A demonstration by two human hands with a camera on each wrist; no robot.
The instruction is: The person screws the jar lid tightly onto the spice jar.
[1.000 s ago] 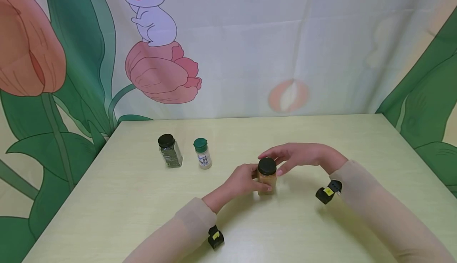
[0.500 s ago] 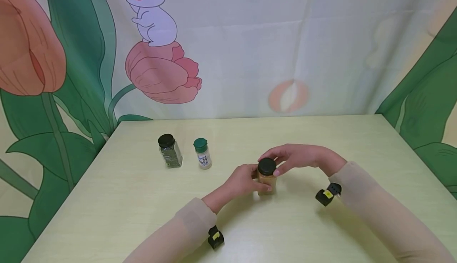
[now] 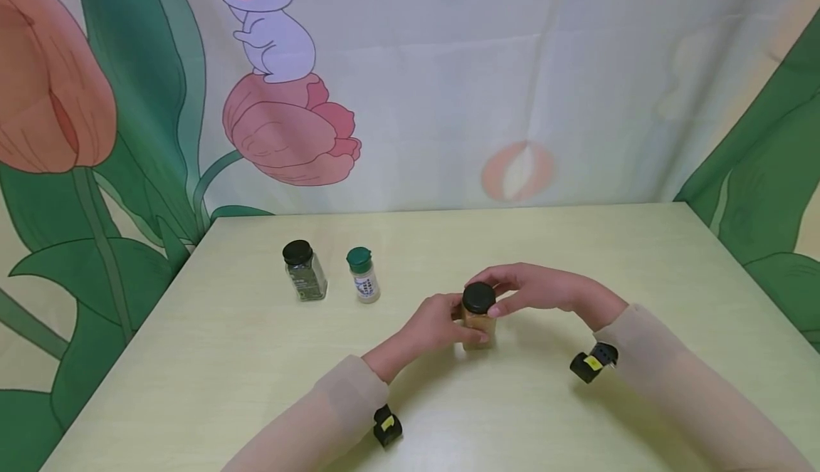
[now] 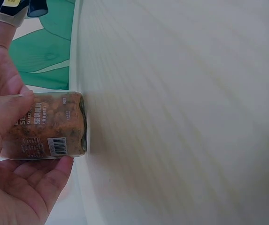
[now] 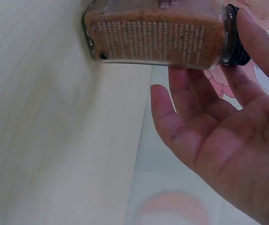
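A clear glass spice jar (image 3: 477,328) with orange-brown seasoning and a black lid (image 3: 479,297) stands upright on the table. My left hand (image 3: 437,322) grips its body from the left, thumb across the near side. In the left wrist view, white print and a barcode show on the jar (image 4: 57,126) between thumb and fingers. From the right, my right hand (image 3: 541,289) holds the lid, thumb on its near edge and fingers reaching behind. The right wrist view shows the thumb against the lid (image 5: 236,35), with the little finger extended away from the glass.
Farther left on the pale wooden table (image 3: 192,365) stand a square jar of green dried herbs (image 3: 307,278) with a black lid and a small shaker (image 3: 365,281) with a green cap. A printed cloth (image 3: 435,102) hangs behind the table's back edge.
My right thumb has come in against the lid's edge, and the right hand and wrist have dropped slightly. The left hand and the jar have stayed in place.
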